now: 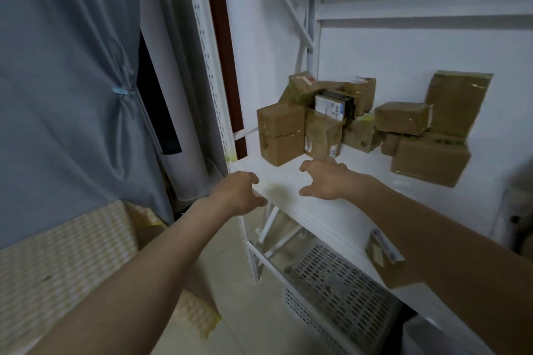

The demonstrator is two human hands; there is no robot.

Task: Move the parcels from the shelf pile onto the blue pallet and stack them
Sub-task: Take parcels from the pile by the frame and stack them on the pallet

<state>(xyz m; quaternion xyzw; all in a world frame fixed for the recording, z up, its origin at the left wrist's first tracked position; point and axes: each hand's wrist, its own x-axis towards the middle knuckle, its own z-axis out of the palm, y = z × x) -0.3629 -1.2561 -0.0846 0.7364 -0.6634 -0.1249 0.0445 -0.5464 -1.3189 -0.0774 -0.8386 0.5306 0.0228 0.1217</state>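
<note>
Several brown taped parcels lie piled on a white shelf (311, 199). The nearest are a tall parcel (281, 132) at the pile's left and a smaller parcel (323, 135) beside it. More parcels (429, 160) sit to the right, one upright parcel (457, 102) leaning on the back wall. My left hand (240, 192) hovers at the shelf's front left corner, fingers spread and empty. My right hand (327, 180) is over the shelf just in front of the smaller parcel, fingers spread, holding nothing. The blue pallet is not in view.
A white perforated shelf post (210, 72) rises just left of the pile. A grey curtain (72, 81) hangs at the left. A small flat parcel (380, 251) lies on the shelf's front edge under my right forearm. A white perforated crate (334, 288) sits below the shelf.
</note>
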